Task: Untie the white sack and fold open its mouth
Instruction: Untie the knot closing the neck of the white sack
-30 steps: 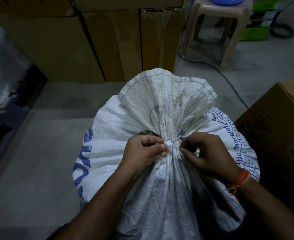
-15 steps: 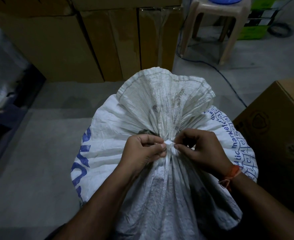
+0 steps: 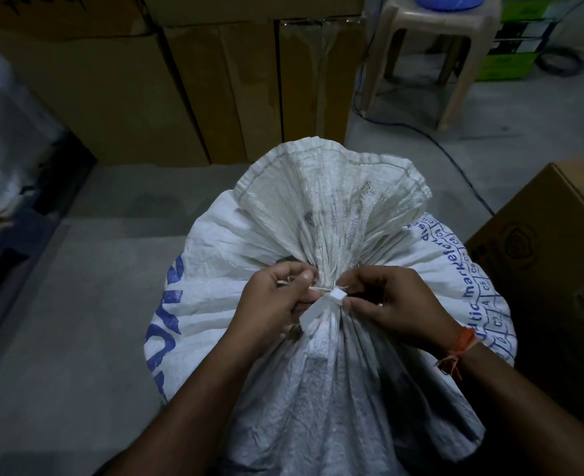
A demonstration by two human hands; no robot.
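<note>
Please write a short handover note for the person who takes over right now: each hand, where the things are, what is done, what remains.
Left hand: pinching the thin end of the white tie at the neck of the white sack.
Right hand: fingertips on the tie's small block, from the other side.
Sack: upright on the floor, neck gathered, mouth fanned above the tie.
Done: nothing; the tie is on.
Left: free the tie, fold the mouth open.

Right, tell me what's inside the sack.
Cannot tell. The sack is gathered shut at the neck by a white tie, which both the left hand and the right hand are pinching. Only bunched fabric shows; the contents are covered.
</note>
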